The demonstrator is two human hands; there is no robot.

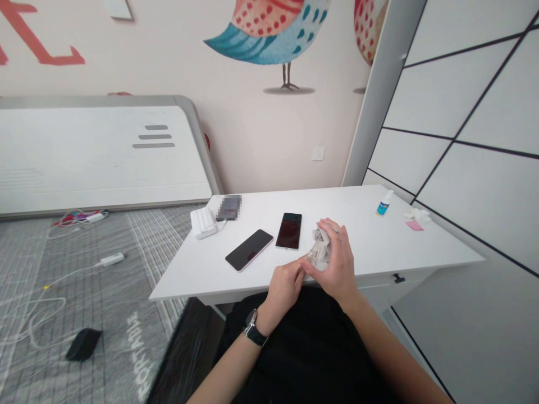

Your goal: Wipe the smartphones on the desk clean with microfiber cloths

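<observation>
Just above the table's front edge, my right hand [339,264] is curled around a crumpled grey-beige cloth [322,247]. My left hand [287,281] meets it from the left, its fingers closed and pointing into the cloth. A small shiny, see-through piece [312,256] shows between the hands; its kind is unclear, and my left fingertips are partly hidden there. Left of the cloth lies a dark-screened phone [289,231], flat on the white table [345,210]. A second phone [250,250], black-faced with a pinkish edge, rests at a slant nearer the front.
A white charger block [203,223] with a cable sits at the table's left end, beside a blurred-out dark item [229,207]. Toward the right stand a small spray bottle [384,203], a pink slip [415,225] and crumpled white tissue [419,215]. Cables [63,280] lie across the floor.
</observation>
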